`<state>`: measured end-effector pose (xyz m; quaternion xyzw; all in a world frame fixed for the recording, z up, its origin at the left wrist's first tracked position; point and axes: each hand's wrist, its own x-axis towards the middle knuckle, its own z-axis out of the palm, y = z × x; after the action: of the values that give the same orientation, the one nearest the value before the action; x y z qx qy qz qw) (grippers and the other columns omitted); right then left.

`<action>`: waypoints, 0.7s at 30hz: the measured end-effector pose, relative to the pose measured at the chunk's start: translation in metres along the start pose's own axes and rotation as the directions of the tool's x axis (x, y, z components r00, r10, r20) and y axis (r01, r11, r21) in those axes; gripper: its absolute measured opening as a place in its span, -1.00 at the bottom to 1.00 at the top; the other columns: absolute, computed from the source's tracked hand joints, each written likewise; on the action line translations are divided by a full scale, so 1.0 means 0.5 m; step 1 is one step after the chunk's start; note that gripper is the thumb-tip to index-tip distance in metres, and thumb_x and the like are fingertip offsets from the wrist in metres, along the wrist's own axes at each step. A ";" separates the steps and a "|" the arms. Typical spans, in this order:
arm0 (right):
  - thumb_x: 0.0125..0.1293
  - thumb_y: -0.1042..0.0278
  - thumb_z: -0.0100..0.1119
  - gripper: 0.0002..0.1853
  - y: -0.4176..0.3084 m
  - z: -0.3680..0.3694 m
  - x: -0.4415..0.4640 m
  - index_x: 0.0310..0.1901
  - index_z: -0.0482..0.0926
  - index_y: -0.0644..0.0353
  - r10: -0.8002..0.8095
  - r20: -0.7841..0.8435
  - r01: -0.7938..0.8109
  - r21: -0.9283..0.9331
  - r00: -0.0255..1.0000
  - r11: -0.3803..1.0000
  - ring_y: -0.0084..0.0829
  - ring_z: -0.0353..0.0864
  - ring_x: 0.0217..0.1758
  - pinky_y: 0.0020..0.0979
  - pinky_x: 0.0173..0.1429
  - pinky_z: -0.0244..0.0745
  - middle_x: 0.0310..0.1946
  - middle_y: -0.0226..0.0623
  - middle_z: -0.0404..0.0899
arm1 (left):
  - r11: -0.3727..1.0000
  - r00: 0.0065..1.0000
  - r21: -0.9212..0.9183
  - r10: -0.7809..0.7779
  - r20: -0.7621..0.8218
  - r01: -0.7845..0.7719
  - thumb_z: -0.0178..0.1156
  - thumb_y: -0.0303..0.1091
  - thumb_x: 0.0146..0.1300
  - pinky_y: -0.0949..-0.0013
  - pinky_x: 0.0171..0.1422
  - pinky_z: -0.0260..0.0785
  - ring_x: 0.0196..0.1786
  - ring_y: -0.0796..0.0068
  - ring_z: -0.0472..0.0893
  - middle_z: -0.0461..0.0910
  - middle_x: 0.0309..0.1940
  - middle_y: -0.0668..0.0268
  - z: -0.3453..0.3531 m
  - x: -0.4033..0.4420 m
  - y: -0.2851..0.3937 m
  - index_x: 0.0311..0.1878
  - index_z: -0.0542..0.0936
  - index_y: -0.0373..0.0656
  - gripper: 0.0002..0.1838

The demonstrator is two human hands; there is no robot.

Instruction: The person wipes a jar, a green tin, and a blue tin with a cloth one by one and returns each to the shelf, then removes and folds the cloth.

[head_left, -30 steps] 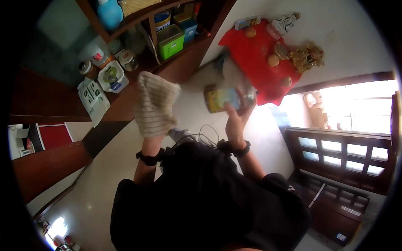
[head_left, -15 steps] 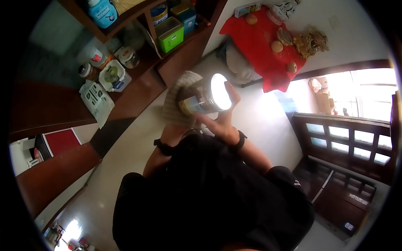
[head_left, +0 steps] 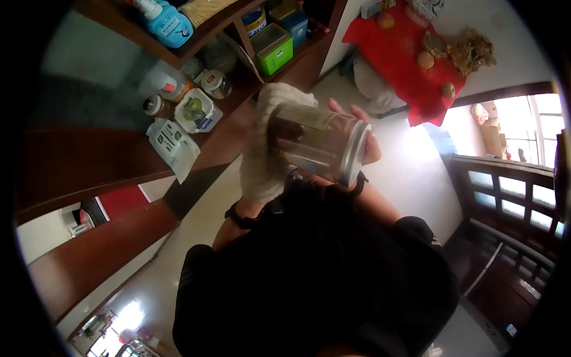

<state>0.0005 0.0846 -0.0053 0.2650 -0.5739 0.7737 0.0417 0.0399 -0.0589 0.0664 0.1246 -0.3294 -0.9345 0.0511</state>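
Note:
A clear jar (head_left: pixel 312 143) with a silver lid and a paper label lies tilted on its side in front of my chest. A beige ribbed cloth (head_left: pixel 262 152) wraps the jar's base end. My left hand (head_left: pixel 252 206) is mostly hidden under that cloth and presses it round the base. At the lid end, my right hand (head_left: pixel 370 149) grips the jar from behind, fingers curled over its far side and rim. Something dark shows inside or through the jar near the base.
A dark wooden shelf (head_left: pixel 95 169) to the left carries a white packet (head_left: pixel 172 146), a white tub (head_left: pixel 198 112) and several jars. Above are a blue pump bottle (head_left: pixel 168 27) and a green box (head_left: pixel 275 53). A red cloth (head_left: pixel 398 65) holds round items at upper right.
The jar has turned in my hands, its lid swinging towards the lower right. The cloth has shifted higher around the base. The whole view has moved slightly.

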 end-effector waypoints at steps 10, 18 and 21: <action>-0.05 0.22 0.69 0.07 -0.016 0.026 0.006 0.44 0.18 0.21 0.295 0.150 -0.328 0.299 0.943 0.896 -0.26 0.45 0.34 -0.15 0.38 0.42 0.30 -0.20 0.40 | 0.483 0.784 0.641 0.524 0.333 -0.596 0.18 -0.39 0.38 0.23 0.42 0.39 0.33 0.15 0.51 0.44 0.33 0.06 0.010 0.032 0.033 0.41 0.36 -0.23 -0.46; -0.13 0.21 0.73 0.23 -0.038 0.025 0.040 0.44 -0.03 0.25 0.026 -0.008 -0.026 -0.011 1.000 1.000 -0.12 0.37 0.40 -0.14 0.43 0.36 0.33 0.07 0.26 | 0.807 0.936 0.484 0.244 0.252 -0.340 0.31 -0.30 0.15 0.23 0.37 0.40 0.28 0.15 0.52 0.46 0.27 0.11 -0.077 0.036 0.020 0.37 0.38 -0.20 -0.32; -0.14 0.21 0.73 0.21 -0.049 0.020 0.044 0.41 -0.01 0.27 0.059 0.058 -0.052 -0.121 0.997 0.991 -0.06 0.32 0.44 -0.12 0.48 0.27 0.27 0.05 0.27 | 0.787 0.967 0.570 0.126 0.222 -0.234 0.36 -0.27 0.07 0.23 0.35 0.40 0.26 0.16 0.52 0.47 0.24 0.13 -0.165 0.016 0.002 0.35 0.39 -0.19 -0.27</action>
<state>-0.0055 0.0785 0.0280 0.2697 -0.6275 0.7302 0.0182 0.0542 -0.1106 0.0035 0.0210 -0.6178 -0.7829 0.0702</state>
